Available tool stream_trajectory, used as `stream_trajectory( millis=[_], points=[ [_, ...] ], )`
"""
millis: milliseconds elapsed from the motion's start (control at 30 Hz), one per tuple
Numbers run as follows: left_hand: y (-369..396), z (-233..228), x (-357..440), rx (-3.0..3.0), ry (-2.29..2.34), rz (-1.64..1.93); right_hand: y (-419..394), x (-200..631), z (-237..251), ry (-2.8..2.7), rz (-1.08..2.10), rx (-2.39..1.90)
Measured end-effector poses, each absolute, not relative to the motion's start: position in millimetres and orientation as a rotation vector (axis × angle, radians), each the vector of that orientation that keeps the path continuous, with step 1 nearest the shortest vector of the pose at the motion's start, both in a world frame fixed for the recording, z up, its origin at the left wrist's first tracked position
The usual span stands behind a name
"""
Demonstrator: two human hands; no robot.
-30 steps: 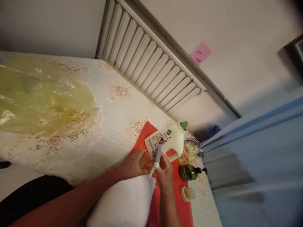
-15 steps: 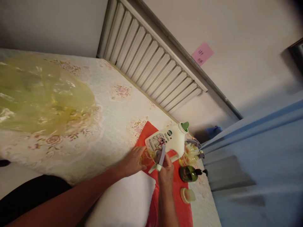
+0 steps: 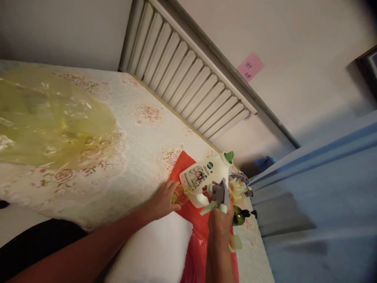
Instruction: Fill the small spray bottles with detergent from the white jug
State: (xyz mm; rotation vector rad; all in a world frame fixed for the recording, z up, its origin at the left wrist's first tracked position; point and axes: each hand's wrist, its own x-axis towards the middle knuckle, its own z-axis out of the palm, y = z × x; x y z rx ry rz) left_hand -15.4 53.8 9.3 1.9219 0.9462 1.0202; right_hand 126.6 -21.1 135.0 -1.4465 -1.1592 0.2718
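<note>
My left hand [image 3: 165,199] is wrapped round a small clear orange bottle [image 3: 181,195], whose mouth points right. My right hand [image 3: 219,217] grips a grey-and-white trigger spray head [image 3: 218,195], which is apart from the bottle's neck. A thin pale tube seems to run from the spray head toward the bottle. Just beyond both hands a large cream jug [image 3: 216,169] with an uncapped mouth and a green spout stands on a red sheet [image 3: 184,163].
Other spray bottles [image 3: 235,190], a dark green pump bottle [image 3: 239,215] and a pale cap [image 3: 235,243] stand at the right. White padding [image 3: 156,247] lies near me, a yellow plastic bag [image 3: 55,122] at left. A radiator [image 3: 182,67] and blue curtain [image 3: 324,208] border the floral-covered surface.
My right hand has moved right with the spray head, drawing it away from the orange bottle. My left hand stays round the bottle.
</note>
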Motion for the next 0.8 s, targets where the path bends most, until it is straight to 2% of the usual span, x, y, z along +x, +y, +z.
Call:
stream_trajectory(
  millis=[200, 333, 500, 800],
  points=[
    [55, 12, -16, 1.926, 0.95, 1.007, -42, 139, 169, -0.991, 0.131, -1.438],
    [54, 11, -16, 1.915, 0.965, 1.004, -64, 164, 170, -0.955, 0.111, -1.55],
    [52, 12, -15, 1.927, 0.96, 1.012, -88, 198, 144, -1.06, 0.115, -1.722],
    [52, 13, -16, 1.908, 0.967, 0.984, -107, 215, 86, -1.812, 0.024, -2.034]
  ],
)
